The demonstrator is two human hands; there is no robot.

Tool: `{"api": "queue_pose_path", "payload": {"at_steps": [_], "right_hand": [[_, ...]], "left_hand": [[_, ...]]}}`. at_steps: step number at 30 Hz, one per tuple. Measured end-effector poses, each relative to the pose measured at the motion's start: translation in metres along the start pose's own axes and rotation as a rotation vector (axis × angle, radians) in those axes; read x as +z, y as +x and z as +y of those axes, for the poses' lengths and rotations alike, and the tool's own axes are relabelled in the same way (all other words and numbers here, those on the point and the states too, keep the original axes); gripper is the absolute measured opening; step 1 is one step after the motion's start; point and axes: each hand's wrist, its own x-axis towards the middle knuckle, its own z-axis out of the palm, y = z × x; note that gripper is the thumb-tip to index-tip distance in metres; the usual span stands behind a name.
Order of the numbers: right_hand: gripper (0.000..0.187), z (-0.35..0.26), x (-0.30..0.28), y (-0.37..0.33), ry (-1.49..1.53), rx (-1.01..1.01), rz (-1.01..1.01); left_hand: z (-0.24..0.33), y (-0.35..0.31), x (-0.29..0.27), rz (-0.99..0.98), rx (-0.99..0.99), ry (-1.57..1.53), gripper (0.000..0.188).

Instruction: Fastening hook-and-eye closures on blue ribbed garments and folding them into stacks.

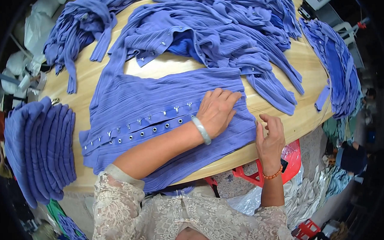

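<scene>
- Blue-violet ribbed garment (165,91) lies spread on the near middle of the table, under the left hand (217,112).
- That hand rests palm down near the garment's right edge, fingers close together; whether its grip pinches cloth, I cannot tell.
- Right hand (270,142) is just beside the same edge, on the near side, its grip partly spread, with thumb and fingertips apart.
- Pale bangle (201,130) circles the left wrist; orange beaded bracelet (273,175) circles the right.
- Metal hooks (176,109) line the garment's front slit, with ringed eyelets (154,129) along the nearer side.
- Wooden table (305,119) also carries a loose heap of matching garments (239,36) at the far side, another bundle (85,26) far left and a folded stack (41,148) at left.
- More blue-violet garments (337,66) drape over the right end.
- Red plastic stool (293,158) stands beyond the near right edge.
</scene>
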Motion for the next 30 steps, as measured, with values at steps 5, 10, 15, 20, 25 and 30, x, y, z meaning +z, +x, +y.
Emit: {"api": "queue_pose_path", "payload": {"at_steps": [5,10,15,20,25,30], "right_hand": [[0.028,-0.031,0.018,0.029,0.190,-0.386,0.025],[0.035,-0.017,0.067,0.039,0.073,-0.475,-0.097],[0.040,-0.010,0.077,0.040,0.035,-0.514,-0.071],[0.044,0.001,0.077,0.041,-0.004,-0.476,-0.125],[0.047,-0.011,0.057,0.041,-0.153,-0.499,-0.146],[0.054,-0.040,0.066,0.033,0.006,-0.518,-0.194]], "left_hand": [[0.022,-0.076,-0.084,0.022,-0.102,0.072,0.053],[-0.019,-0.210,-0.162,0.223,-0.431,0.587,0.044],[-0.055,-0.291,-0.203,0.320,-0.583,0.668,0.039],[-0.056,-0.301,-0.202,0.216,-0.572,0.771,0.043],[-0.025,-0.291,-0.202,0.114,-0.562,0.787,0.043],[-0.022,-0.264,-0.198,-0.021,-0.515,0.588,0.068]]}}
